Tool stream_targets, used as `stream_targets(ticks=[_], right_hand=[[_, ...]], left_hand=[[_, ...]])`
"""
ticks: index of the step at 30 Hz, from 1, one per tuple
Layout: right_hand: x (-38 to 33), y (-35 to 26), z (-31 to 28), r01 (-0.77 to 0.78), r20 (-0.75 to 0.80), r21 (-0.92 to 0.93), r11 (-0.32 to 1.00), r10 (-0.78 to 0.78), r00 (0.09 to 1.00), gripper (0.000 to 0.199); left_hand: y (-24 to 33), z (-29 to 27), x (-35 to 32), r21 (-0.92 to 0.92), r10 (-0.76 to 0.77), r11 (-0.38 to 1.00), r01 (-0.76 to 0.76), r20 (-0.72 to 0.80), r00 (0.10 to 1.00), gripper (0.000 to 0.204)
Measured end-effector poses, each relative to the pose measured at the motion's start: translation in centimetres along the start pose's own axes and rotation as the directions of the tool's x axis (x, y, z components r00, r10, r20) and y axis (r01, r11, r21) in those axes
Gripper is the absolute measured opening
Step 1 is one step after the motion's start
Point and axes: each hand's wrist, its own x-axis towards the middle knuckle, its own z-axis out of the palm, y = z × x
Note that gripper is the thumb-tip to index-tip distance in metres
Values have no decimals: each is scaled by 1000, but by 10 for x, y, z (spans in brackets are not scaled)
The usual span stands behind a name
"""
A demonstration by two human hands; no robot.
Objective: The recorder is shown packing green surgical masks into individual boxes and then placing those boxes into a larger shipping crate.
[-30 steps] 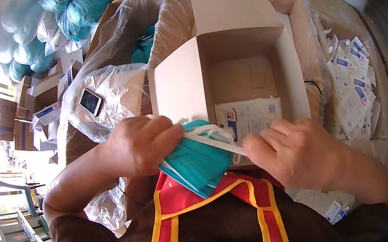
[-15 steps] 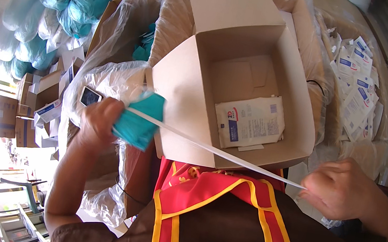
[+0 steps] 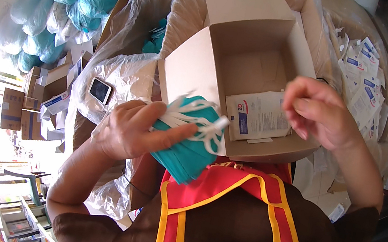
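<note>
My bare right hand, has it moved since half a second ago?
Yes: the right hand went up and left, now overlapping the open brown cardboard box.

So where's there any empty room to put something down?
Inside the open cardboard box, there's bare cardboard between the white package and the far wall. It's crowded at the box's near left corner, where the left hand holds a teal bundle, and farther right, where white packets are heaped.

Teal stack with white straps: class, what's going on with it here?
A person's left hand holds the teal stack, its white straps looped on top. The right hand, seemingly empty, is over the right side of an open cardboard box. A white packet lies inside. A phone rests to the left.
</note>
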Motion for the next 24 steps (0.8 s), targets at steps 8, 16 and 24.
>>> stream_targets(ticks=[8, 16, 24], right_hand=[[60, 0, 37, 278, 331, -594, 755, -86, 940, 28], [64, 13, 45, 338, 444, -606, 720, -47, 895, 33], [66, 16, 50, 444, 479, -523, 727, -180, 859, 32]], left_hand=[[20, -7, 16, -69, 101, 992, -102, -19, 995, 56], [22, 2, 19, -87, 163, 982, -170, -85, 983, 56], [25, 1, 24, -95, 192, 975, -200, -90, 977, 57]])
